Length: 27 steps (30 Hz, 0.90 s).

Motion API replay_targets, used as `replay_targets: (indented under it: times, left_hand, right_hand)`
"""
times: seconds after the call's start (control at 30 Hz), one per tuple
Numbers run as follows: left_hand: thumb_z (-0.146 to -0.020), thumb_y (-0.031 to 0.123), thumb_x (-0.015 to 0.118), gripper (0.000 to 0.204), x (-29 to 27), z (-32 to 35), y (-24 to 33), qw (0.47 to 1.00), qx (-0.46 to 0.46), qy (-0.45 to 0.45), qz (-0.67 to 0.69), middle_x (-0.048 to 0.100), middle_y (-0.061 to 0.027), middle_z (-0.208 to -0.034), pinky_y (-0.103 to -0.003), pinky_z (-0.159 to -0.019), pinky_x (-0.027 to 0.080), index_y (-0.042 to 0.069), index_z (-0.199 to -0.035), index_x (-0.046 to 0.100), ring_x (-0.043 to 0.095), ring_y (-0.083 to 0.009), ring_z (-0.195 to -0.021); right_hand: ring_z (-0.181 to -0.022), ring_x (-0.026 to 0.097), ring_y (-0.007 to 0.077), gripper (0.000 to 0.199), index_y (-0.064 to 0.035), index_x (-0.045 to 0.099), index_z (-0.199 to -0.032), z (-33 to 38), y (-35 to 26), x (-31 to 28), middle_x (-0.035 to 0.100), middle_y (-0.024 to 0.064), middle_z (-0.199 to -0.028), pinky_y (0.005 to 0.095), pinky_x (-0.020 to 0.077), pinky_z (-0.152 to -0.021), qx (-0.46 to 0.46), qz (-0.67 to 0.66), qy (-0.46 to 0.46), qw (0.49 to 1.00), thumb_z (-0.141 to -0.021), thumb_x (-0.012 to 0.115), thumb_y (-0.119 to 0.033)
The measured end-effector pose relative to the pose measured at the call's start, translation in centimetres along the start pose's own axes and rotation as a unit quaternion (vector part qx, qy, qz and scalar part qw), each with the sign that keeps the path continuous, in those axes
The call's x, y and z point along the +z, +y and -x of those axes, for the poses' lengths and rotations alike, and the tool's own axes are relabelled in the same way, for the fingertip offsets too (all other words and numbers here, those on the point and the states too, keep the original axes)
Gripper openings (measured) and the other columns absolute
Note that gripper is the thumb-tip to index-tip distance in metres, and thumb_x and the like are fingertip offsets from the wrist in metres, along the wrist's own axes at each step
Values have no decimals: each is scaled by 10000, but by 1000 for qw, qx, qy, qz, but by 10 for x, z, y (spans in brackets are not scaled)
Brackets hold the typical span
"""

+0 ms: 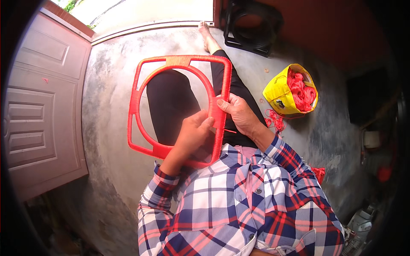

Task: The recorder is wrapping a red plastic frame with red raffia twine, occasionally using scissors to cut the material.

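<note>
Over my lap is a square frame (179, 60) with rounded corners and a round ring inside it, closely wrapped in red cord. My right hand (242, 114) grips its right side, the thumb lying on the broad wrapped band and the other fingers mostly hidden behind. At the inner edge of that band, my left hand (194, 131) is closed, thumb and forefinger pinched together; whether a strand runs between them is too small to tell. A short red cord end (229, 131) sticks out beneath the band, to the right of the frame's side.
On the concrete floor to the right stands a yellow bag (279, 91) full of red cord (302, 91), with loose cord (275, 120) beside it. A black unwrapped frame (232, 32) leans at the back. A panelled door (47, 102) is at left; clutter (361, 222) lies lower right.
</note>
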<state>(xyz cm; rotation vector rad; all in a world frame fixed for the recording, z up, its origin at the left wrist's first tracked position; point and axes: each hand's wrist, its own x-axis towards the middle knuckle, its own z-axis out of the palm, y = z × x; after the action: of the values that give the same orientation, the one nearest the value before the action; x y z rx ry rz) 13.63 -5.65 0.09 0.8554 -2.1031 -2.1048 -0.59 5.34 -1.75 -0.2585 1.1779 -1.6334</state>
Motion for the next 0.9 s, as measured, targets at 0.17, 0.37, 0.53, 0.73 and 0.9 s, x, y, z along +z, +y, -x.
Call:
replay_targets:
  times: [0.17,0.37,0.53,0.73,0.9]
  left_hand:
    - [-955,151,565,144,0,-3,4,997,60,39,-38,550,-4,-651,-216,-494,409,27,-946,638,505,-74,-526]
    - [-856,31,659,103,-27,8,64,885,311,207,-277,614,-101,-930,-292,-653,480,12,-958,652,597,-178,-788]
    - [-850,94,690,308,-76,14,128,645,463,380,-474,564,-135,-1197,-382,-951,433,61,-1144,602,507,-299,-1147]
    - [-879,287,671,399,-104,-16,162,621,417,338,-572,620,-151,-1142,-388,-992,378,52,-1188,581,534,-295,-1140]
    - [-837,262,716,304,-105,-17,165,749,358,264,-490,640,-103,-899,-372,-889,399,42,-1022,616,605,-239,-850]
  right_hand:
    - [-878,613,91,219,-15,594,-1101,-7,-17,-3,655,42,-984,236,498,-830,-51,17,-25,998,-962,596,-185]
    - [-889,607,84,215,-29,610,-1089,3,-68,-8,658,20,-963,244,486,-838,-125,70,-60,988,-954,611,-197]
    - [-876,623,104,247,-25,608,-1094,19,-76,-2,665,31,-962,256,496,-829,-147,152,-115,971,-953,614,-227]
    - [-896,630,116,266,-9,601,-1124,29,-79,10,668,54,-985,267,502,-840,-155,158,-152,963,-957,606,-216]
    - [-899,615,106,270,2,590,-1143,32,-76,9,660,49,-1002,259,499,-841,-132,162,-163,964,-958,605,-194]
